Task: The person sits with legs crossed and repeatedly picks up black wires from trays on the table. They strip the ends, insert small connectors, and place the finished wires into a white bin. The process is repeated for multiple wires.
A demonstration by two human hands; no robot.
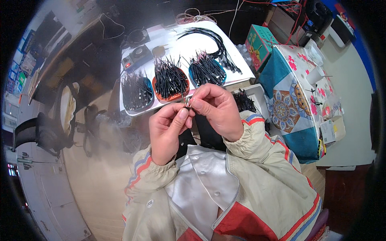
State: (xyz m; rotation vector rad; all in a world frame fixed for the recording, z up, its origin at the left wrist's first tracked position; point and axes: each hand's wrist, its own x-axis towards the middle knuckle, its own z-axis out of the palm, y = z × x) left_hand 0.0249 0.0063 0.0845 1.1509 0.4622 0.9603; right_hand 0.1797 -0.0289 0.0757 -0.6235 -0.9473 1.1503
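Silvery-tipped black piece point(187, 105) pinched in both hands point(165, 125) point(220, 110).

Right of the grip, a floral-and-medallion tablecloth point(286, 107) beneath a white cup point(315, 75); farther ahead, a green fruit-printed carton point(260, 45); well left, a black-armed chair point(47, 130).

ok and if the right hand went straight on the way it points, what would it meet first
Most likely the left hand: the right hand points leftward, its fingertips close to the left's at a small metallic piece. Depth beyond is unclear.
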